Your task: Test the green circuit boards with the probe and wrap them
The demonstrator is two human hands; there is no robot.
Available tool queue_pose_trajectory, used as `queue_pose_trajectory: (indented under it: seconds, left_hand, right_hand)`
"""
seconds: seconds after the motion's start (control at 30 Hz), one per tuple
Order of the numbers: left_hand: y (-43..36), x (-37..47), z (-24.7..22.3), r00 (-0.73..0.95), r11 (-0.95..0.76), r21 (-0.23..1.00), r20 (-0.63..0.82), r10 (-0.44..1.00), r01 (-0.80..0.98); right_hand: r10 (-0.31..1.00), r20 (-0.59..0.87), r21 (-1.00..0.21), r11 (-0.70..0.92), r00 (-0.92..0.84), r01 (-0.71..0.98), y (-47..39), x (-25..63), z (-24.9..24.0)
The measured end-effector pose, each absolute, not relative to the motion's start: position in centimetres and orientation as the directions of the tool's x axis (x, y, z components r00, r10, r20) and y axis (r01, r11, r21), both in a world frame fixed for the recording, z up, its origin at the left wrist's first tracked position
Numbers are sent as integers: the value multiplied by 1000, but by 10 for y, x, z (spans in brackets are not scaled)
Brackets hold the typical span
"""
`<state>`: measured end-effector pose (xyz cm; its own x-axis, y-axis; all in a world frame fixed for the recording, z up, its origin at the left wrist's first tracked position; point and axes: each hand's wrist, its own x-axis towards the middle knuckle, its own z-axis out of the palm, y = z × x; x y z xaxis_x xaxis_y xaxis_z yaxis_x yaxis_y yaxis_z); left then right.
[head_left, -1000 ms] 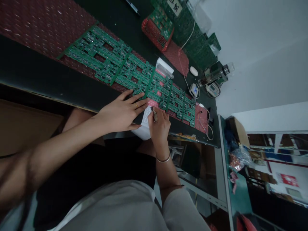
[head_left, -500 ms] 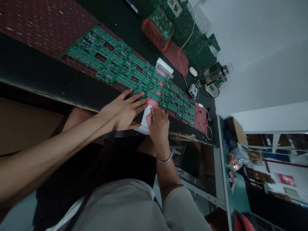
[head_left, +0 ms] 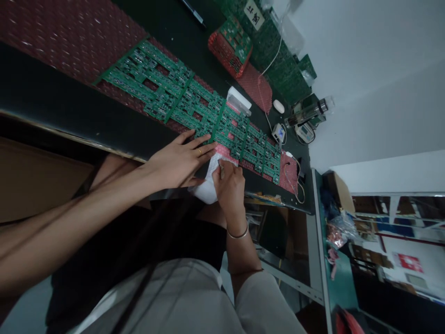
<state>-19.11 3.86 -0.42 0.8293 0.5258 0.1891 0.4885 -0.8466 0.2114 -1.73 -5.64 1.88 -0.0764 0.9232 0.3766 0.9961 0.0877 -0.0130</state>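
My left hand lies spread, its fingertips at the near edge of the green circuit boards and its thumb by a white sheet. Closed in a pinch, my right hand rests over the right side of that sheet; what its fingers hold is too small to make out. The sheet hangs over the table's near edge, beside a strip of pink bubble wrap. The boards form a long row on red bubble wrap.
A clear case with a white roll touches the row's far side. Behind stand wrapped boards, a white oval object, a small device with a lit display and a bottle. A pen lies at the top.
The white sheet now bulges further down over the table edge between my hands. Both hands keep nearly the same place and pose; the view has shifted slightly.
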Motion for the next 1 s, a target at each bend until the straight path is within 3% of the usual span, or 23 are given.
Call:
queue_pose_trajectory:
  seconds: [0.47,0.67,1.0]
  left_hand:
    - [38,-191,-3,823,-838,262,200,532,478]
    - [38,-190,-1,831,-845,202,174,528,494]
    - [37,-192,-1,826,-845,236,204,526,480]
  right_hand:
    - [944,322,-24,89,-77,996,-75,-20,23]
    - [954,296,-30,65,-53,997,-84,-25,25]
    - [965,255,-25,72,-63,997,-104,-30,26]
